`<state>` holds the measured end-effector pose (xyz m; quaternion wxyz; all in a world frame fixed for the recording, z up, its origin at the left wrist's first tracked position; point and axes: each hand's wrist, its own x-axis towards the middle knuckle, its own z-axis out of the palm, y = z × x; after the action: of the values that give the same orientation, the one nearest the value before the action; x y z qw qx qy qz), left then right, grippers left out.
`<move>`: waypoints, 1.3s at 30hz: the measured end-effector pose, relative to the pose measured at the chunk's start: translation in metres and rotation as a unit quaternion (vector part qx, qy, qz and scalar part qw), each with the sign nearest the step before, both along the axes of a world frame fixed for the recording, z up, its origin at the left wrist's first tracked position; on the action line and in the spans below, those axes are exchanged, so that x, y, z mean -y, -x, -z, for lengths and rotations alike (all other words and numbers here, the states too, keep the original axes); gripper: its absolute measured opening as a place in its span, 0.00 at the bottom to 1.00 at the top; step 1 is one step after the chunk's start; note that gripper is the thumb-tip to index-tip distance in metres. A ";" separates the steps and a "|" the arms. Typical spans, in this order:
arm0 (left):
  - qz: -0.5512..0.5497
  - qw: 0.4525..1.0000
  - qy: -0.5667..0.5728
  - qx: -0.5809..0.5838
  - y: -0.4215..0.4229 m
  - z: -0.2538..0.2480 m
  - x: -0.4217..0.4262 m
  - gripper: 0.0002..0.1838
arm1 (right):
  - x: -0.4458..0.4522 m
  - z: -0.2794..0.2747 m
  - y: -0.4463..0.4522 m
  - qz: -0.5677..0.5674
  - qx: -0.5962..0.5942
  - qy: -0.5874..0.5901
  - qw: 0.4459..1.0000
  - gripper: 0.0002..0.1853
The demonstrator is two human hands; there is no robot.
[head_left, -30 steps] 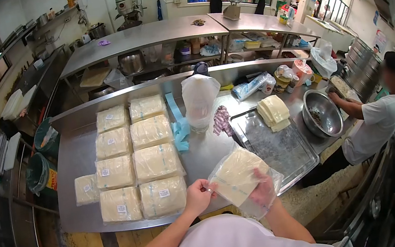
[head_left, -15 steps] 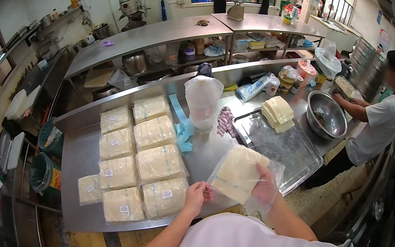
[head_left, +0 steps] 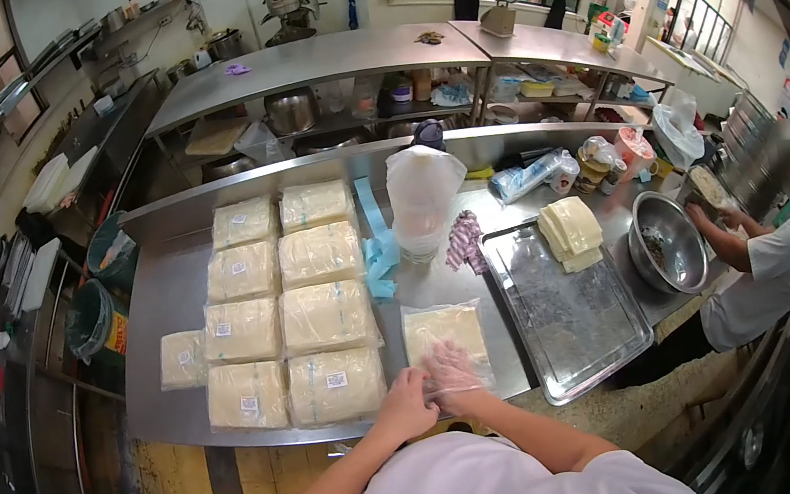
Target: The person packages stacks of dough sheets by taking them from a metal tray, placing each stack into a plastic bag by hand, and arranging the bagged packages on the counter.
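A clear plastic bag (head_left: 483,376) with a stack of pale square sheets (head_left: 446,325) inside lies flat on the steel table, near its front edge. My right hand (head_left: 451,369) rests on the stack with fingers spread, under clear plastic; whether that is a glove or the bag is unclear. Beside it, my left hand (head_left: 407,405) has its fingers bent together at the bag's near edge. To the left stand two columns of bagged sheet stacks (head_left: 337,385), several with white labels. One smaller bagged stack (head_left: 183,360) sits at their far left.
A metal tray (head_left: 567,324) on the right carries loose pale sheets (head_left: 571,230). Behind are a plastic-covered container (head_left: 424,202), a blue strip (head_left: 378,249) and a striped cloth (head_left: 463,242). At the right, a person (head_left: 760,256) works near a steel bowl (head_left: 667,244).
The bagged stack has come down from my raised right hand onto the table, left of the tray. My right hand now lies flat on it, and my left hand has moved close beside it.
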<state>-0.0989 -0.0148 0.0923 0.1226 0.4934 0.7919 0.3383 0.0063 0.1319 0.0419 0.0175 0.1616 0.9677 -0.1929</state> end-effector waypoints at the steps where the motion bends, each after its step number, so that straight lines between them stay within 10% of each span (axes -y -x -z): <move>1: 0.026 0.999 0.039 0.018 -0.001 -0.009 -0.002 0.24 | -0.002 0.009 -0.003 -0.018 -0.002 -0.003 1.000 0.38; 6: 0.029 0.994 0.100 0.019 0.009 0.028 -0.014 0.19 | 0.018 -0.019 -0.035 0.034 0.024 0.184 0.982 0.26; 12: 0.039 0.990 0.125 -0.050 0.007 0.029 -0.027 0.13 | -0.014 -0.063 -0.058 0.132 -0.182 -0.108 0.969 0.23; 15: 0.131 0.945 0.298 -0.030 0.015 0.027 -0.029 0.15 | -0.061 0.011 -0.083 0.094 0.101 -0.022 0.990 0.24; 18: 0.204 0.917 0.341 -0.013 0.021 -0.012 -0.036 0.17 | -0.073 -0.082 -0.072 0.059 0.271 0.136 0.951 0.23; 23: 0.138 0.978 0.149 -0.055 0.027 0.039 -0.081 0.27 | -0.087 -0.033 -0.026 0.027 -0.094 0.080 0.992 0.30; 29: -0.002 0.970 0.209 -0.126 0.011 0.058 -0.074 0.39 | -0.118 0.039 0.012 0.151 -0.040 -0.160 0.975 0.28; 32: -0.046 0.966 0.235 -0.098 -0.006 0.047 -0.049 0.39 | -0.116 -0.052 -0.008 0.133 0.089 0.019 0.987 0.23; 34: -0.082 0.974 0.211 -0.029 -0.023 0.031 -0.029 0.37 | -0.102 -0.013 -0.038 0.268 0.079 0.097 0.955 0.20; 39: -0.179 0.905 0.303 0.238 -0.042 0.038 -0.021 0.26 | -0.076 0.001 -0.098 0.329 0.176 0.592 0.714 0.18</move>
<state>-0.0566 0.0060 0.0539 0.3889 0.1873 0.8783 0.2058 0.1046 0.2075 0.0410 0.2149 0.4577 0.5209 -0.6877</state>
